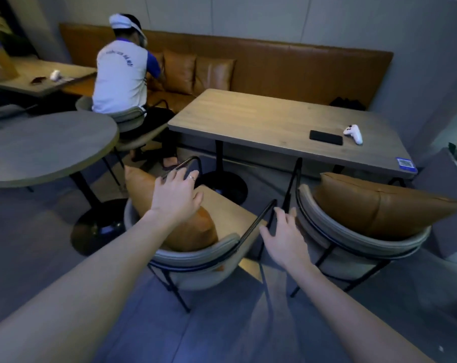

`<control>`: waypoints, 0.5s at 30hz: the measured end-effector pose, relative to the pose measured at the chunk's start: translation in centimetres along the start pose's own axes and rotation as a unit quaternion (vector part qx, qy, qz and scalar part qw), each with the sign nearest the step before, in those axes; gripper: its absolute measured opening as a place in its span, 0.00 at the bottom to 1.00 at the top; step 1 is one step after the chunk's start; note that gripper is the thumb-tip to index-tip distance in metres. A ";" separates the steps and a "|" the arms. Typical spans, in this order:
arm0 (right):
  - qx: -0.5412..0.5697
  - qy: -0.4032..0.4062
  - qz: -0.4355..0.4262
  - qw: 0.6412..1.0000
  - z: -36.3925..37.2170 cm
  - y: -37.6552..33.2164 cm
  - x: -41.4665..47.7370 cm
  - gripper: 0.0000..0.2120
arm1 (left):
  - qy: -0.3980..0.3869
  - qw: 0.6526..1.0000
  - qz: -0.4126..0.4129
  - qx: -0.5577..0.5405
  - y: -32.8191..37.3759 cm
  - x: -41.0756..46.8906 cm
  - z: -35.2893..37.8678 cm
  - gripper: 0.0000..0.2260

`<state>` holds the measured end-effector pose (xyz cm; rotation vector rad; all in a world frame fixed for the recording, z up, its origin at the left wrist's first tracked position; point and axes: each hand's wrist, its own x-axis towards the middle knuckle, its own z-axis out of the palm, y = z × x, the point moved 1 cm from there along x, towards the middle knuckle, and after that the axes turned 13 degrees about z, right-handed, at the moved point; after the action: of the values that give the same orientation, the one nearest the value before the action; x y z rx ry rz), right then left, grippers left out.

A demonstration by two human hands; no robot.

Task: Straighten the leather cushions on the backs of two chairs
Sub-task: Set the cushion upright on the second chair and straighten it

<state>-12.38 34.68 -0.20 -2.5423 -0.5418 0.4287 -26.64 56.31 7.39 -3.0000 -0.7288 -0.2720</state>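
Observation:
Two grey chairs with black metal frames stand in front of me. On the left chair a tan leather cushion leans crooked against the backrest, tilted toward the left armrest. My left hand lies flat on top of this cushion, fingers spread. My right hand hovers open between the two chairs, beside the left chair's right armrest, holding nothing. On the right chair a second tan leather cushion rests against the backrest, its right corner sticking out past the chair.
A rectangular wooden table stands behind the chairs with a black phone and a white game controller on it. A round table is at left. A person sits at a brown leather bench.

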 end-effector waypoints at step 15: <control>0.109 -0.110 0.055 0.986 11.1 -11.7 0.9 0.37 | -0.080 0.989 -0.122 -0.035 -13.9 -1.1 1.5 0.30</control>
<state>-19.44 48.86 -3.35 -2.3346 -0.4094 0.7725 -33.70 68.29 5.76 -3.0227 -1.1262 -0.0649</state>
